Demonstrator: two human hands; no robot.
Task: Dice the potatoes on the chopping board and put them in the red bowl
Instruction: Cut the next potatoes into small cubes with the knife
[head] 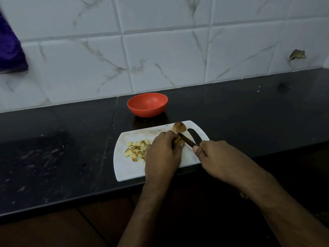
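Left hand (162, 154) curled over potato (179, 141) mid-board (128, 172), right hand (216, 157) gripping knife (186, 139) against it. Pale cubes (137, 150) heaped at board's left; brown half (179, 126) at far edge. Smooth round bowl (147, 104) behind on glossy black counter (53, 148).

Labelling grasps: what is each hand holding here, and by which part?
Left hand pinches a potato piece from above, steadying it on the chopping board. Right hand has its grip round the knife handle, blade at the piece.

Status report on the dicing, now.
Left hand holds potato piece; right hand grips knife, blade on it. Diced pile on board. Red bowl empty, path clear.
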